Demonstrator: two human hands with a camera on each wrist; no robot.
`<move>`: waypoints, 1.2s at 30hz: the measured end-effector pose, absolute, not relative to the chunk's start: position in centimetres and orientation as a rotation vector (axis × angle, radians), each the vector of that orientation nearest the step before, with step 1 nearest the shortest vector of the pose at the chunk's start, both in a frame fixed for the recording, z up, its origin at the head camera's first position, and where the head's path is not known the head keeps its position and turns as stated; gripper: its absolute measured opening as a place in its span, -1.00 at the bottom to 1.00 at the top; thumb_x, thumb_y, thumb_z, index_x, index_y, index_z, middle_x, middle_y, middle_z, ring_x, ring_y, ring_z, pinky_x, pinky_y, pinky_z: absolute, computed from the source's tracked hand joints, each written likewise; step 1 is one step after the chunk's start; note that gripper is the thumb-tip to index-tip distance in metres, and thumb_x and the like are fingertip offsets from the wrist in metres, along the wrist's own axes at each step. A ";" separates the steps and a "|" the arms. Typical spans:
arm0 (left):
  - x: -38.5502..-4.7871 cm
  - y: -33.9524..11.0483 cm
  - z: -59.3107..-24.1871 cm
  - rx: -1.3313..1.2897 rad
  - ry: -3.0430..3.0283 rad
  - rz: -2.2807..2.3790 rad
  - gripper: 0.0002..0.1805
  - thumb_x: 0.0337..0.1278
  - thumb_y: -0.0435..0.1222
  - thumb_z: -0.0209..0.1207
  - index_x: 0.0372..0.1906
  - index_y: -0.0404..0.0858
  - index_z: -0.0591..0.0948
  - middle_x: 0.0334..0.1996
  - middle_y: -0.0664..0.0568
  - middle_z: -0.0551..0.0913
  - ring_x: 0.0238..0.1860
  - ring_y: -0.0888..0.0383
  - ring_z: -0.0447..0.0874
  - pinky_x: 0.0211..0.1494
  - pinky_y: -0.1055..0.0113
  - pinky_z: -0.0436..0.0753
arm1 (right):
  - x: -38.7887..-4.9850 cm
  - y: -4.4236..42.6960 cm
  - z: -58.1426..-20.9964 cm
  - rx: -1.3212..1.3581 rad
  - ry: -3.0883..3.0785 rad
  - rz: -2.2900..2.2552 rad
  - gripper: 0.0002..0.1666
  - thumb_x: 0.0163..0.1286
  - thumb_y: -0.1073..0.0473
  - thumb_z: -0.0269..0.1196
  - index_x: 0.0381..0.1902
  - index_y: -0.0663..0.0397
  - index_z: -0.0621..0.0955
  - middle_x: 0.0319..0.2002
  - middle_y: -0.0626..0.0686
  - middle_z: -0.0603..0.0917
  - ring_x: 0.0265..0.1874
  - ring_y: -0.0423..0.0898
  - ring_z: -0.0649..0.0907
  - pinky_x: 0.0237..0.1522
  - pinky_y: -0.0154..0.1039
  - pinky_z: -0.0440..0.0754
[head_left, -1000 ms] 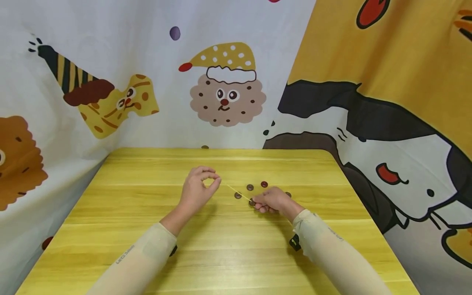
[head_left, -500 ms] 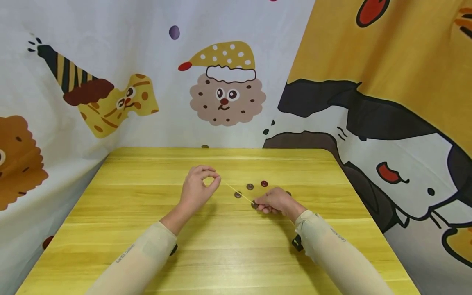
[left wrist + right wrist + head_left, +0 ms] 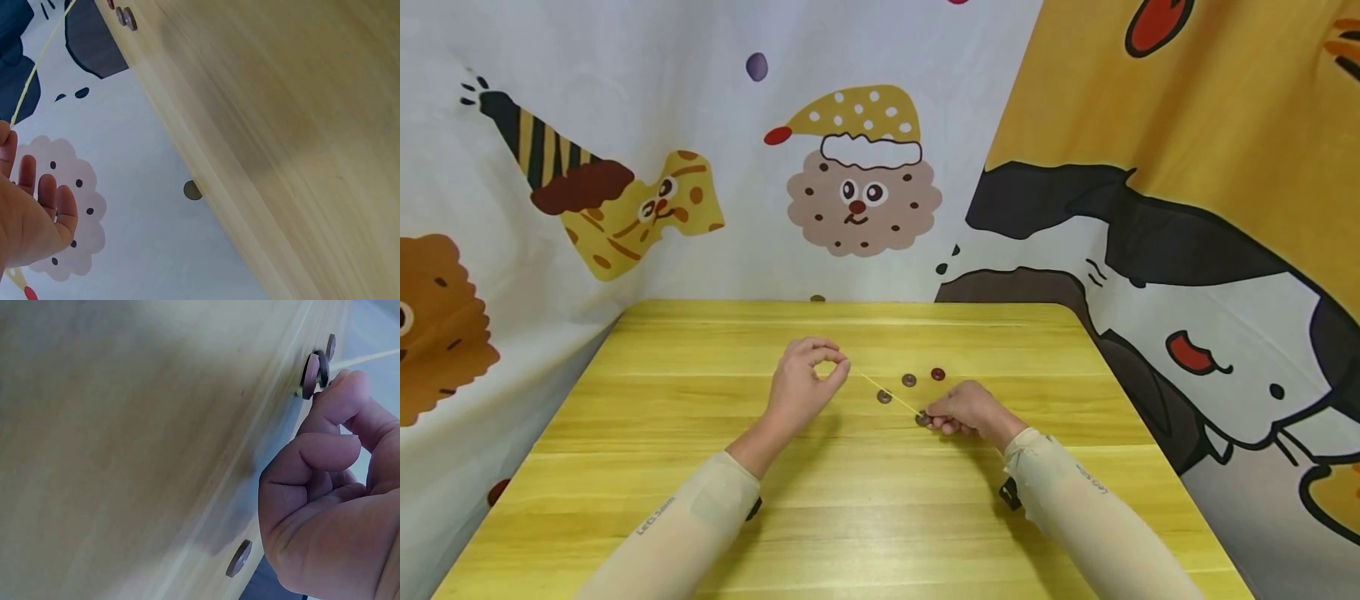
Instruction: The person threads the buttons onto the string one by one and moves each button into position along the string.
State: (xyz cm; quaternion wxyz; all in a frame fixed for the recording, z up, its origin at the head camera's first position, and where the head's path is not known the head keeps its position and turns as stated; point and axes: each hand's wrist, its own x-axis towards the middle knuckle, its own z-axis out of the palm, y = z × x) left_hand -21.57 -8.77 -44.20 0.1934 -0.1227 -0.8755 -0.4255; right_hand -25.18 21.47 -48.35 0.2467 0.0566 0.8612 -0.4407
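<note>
My left hand (image 3: pixel 801 379), raised over the table, pinches one end of a thin yellow string (image 3: pixel 898 401) between thumb and index finger. The string runs taut down to a brown button (image 3: pixel 923 419) at the fingertips of my right hand (image 3: pixel 966 408), which pinches it by its edge just above the tabletop. In the right wrist view, a short string end (image 3: pixel 298 392) sticks out by the held button (image 3: pixel 310 376); the fingertips partly hide the exact grip. The left wrist view shows the string (image 3: pixel 39 59) rising from the left hand's (image 3: pixel 37 206) fingers.
Behind the string lie two brown buttons (image 3: pixel 884 397) and a dark red button (image 3: pixel 937 374) on the yellow wooden table (image 3: pixel 850 517). Another button (image 3: pixel 239 558) lies beside the right hand. A printed cartoon curtain (image 3: pixel 715 108) hangs behind the table.
My right hand has shifted slightly right and nearer with the held button. A button at the right is now hidden behind it in the head view. My left hand has hardly moved.
</note>
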 end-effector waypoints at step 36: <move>-21.9 -7.9 -45.4 -0.257 -2.566 -1.520 -0.89 0.39 -0.15 0.41 -0.21 -0.07 0.86 0.07 0.01 0.79 0.28 -0.07 0.65 0.30 -0.13 0.68 | -24.1 14.7 -45.8 -0.324 2.228 -1.737 -0.68 0.60 -0.08 0.31 -0.04 0.03 0.78 -0.20 0.20 0.82 -0.07 0.26 0.73 0.09 0.20 0.72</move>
